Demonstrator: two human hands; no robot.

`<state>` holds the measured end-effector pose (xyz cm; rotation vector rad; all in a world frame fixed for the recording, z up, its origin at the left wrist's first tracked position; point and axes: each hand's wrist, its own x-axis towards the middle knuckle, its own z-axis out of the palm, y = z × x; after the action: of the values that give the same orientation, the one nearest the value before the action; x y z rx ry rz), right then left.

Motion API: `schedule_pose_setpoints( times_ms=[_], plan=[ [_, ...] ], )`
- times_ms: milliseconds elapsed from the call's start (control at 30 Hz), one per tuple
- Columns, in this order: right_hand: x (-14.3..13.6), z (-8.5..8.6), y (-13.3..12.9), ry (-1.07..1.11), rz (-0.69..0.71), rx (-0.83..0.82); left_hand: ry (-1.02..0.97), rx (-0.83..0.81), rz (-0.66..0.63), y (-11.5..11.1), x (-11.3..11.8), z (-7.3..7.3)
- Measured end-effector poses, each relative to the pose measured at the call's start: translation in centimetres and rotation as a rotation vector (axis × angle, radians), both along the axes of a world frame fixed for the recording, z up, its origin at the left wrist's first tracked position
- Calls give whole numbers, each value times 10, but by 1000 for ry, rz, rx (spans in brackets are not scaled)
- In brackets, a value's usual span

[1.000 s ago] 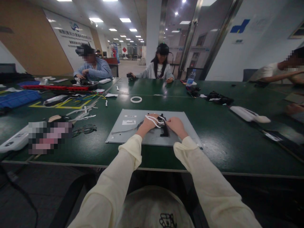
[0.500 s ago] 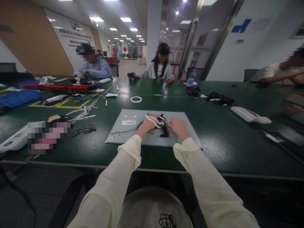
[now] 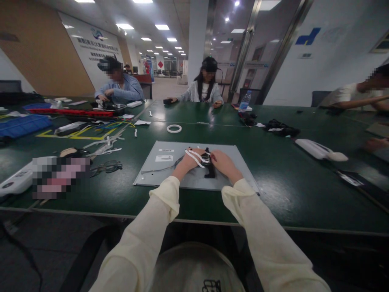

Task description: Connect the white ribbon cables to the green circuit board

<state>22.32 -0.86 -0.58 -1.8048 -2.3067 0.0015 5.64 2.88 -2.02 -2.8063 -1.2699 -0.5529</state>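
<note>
Moved: my right hand [image 3: 223,162] has drawn in toward 9 o'clock; a co-worker's [image 3: 203,90] black device [image 3: 167,101] at 12 o'clock now sits lower.
Wall sign [image 3: 97,46]: at 10 o'clock; I make out 大数据, the rest blurs.
Stickers [image 3: 164,158]: white, at the grey panel's [image 3: 164,178] 10 o'clock, print too small for my feed.
Black part [image 3: 210,170]: on the panel, between my hands, at 3 o'clock from my left hand [image 3: 188,162].
Left fingers: against the part, tips hidden, grasp unclear; white strips [image 3: 195,157] cross the back.
Right fingers: curled at the part's edge; I can't tell whether they grasp it.
</note>
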Motion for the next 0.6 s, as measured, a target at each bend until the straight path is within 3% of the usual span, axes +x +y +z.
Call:
schedule_pose_setpoints(
  times_ms=[267,600],
  plan=[
    [1,-3,2,32,17,-3,71,-69,-70,1,-6,4],
    [2,5,2,179,-22,39,94,6,-3,-4,-2,1]
  ],
)
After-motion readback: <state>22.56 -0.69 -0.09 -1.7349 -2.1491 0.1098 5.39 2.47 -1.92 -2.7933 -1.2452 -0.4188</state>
